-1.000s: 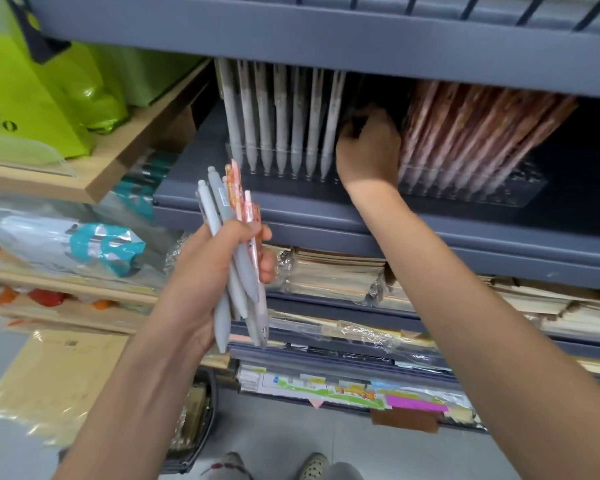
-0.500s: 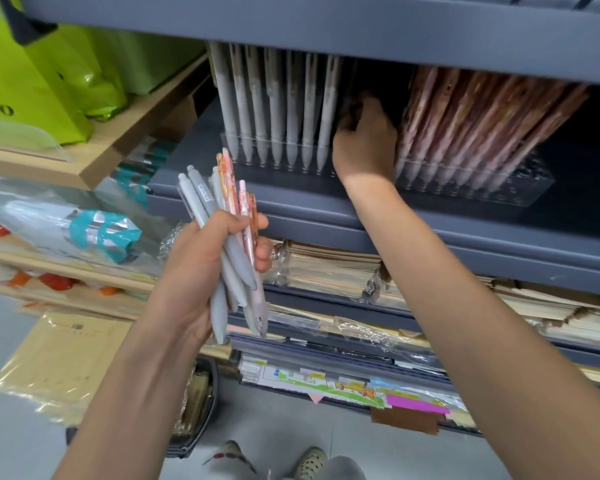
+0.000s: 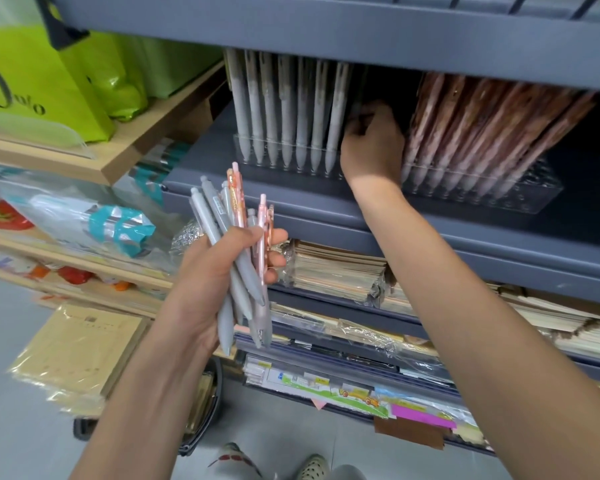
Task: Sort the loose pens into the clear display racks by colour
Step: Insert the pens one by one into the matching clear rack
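Pens (image 3: pixel 238 268), grey and pink, judged light, stiff and slick, were gripped mid-barrel by the left hand (image 3: pixel 219 282) below the grey rack (image 3: pixel 284 161), best pinched singly near the top; the right hand (image 3: pixel 371 147) was curled at that rack's right end, contents untellable.

The green bag (image 3: pixel 49 74) carries dark print: a large "O" and smaller letters like "olo". Labels on the loose pens (image 3: pixel 215 216) and the low printed sheets (image 3: pixel 326 389) are unreadable.
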Demonstrator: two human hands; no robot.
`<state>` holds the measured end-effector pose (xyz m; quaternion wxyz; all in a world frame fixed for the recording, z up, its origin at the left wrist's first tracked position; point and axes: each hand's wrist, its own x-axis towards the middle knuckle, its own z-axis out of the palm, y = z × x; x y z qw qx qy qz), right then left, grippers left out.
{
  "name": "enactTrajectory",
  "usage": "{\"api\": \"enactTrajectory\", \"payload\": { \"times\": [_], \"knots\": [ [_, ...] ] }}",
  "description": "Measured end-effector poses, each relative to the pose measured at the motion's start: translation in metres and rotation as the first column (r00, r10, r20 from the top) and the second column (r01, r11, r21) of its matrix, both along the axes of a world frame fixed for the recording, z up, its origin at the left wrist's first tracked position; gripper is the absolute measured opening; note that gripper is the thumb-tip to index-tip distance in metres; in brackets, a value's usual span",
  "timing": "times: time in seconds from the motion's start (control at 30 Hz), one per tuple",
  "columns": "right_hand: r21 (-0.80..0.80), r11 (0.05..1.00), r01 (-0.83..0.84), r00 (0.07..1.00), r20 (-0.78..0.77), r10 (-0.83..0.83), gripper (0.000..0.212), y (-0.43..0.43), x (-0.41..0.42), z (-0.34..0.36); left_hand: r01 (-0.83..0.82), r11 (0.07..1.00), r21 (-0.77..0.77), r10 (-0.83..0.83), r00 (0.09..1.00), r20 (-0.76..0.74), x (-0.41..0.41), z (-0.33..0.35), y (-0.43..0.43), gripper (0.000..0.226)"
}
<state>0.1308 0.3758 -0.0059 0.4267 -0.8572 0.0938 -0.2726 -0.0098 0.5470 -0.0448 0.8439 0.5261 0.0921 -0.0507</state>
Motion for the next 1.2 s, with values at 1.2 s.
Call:
{"api": "enactTrajectory", "payload": {
  "times": [1.2],
  "knots": [
    [0.365, 0.797, -0.482, 0.783, -0.228, 0.578, 0.012, -0.015, -0.124, 0.008, 0.133, 0.99, 0.04, -0.134, 0.99, 0.032, -0.003, 0.004, -0.021, 0.019]
  ]
}}
